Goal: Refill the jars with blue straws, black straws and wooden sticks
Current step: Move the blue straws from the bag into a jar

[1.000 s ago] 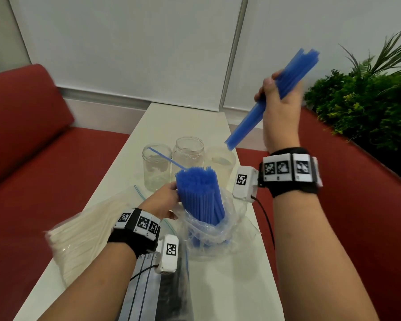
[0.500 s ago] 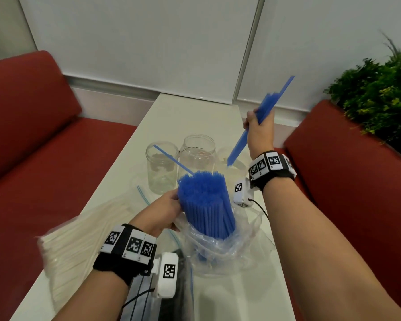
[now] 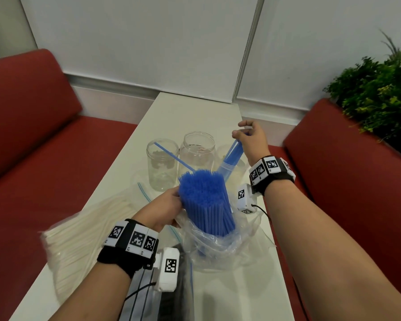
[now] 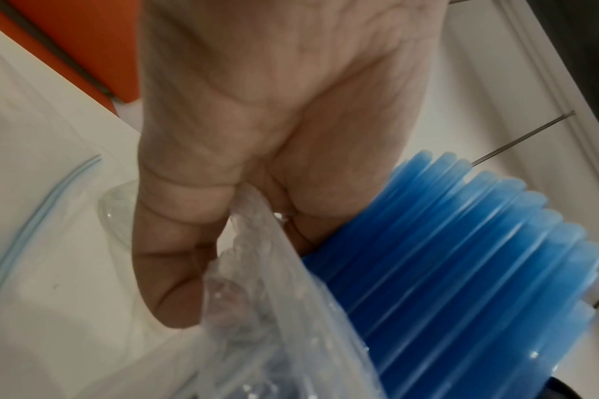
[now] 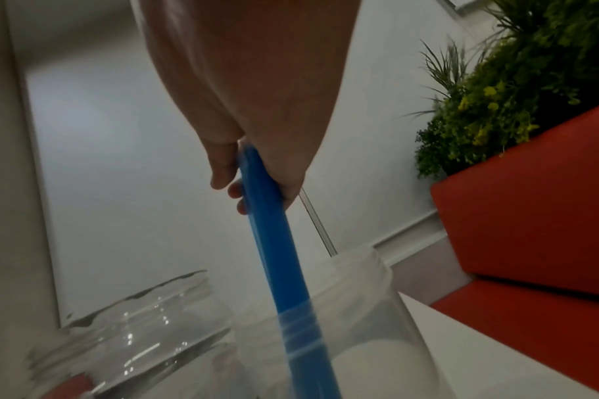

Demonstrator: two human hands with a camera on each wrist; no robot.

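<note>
Three clear glass jars stand in a row on the white table (image 3: 195, 112). The left jar (image 3: 162, 165) holds a single blue straw, and the middle jar (image 3: 198, 151) looks empty. My right hand (image 3: 243, 133) grips a small bunch of blue straws (image 3: 233, 154) near its top, and the bunch's lower ends are inside the right jar (image 3: 237, 164). The right wrist view shows those fingers curled round the bunch (image 5: 274, 243) as it enters the jar (image 5: 376, 310). My left hand (image 3: 171, 202) pinches the clear bag (image 4: 256, 283) against the big upright bundle of blue straws (image 3: 204, 202).
A bag of pale wooden sticks (image 3: 79, 230) lies at the table's left edge. A bag of black straws (image 3: 181, 288) lies at the near edge under my left wrist. Red benches (image 3: 357, 181) flank the table, with green plants (image 3: 375, 93) at far right.
My right hand came down from high above the table and lowered its bunch of blue straws into the right jar. My left hand stayed on the bag and bundle.
</note>
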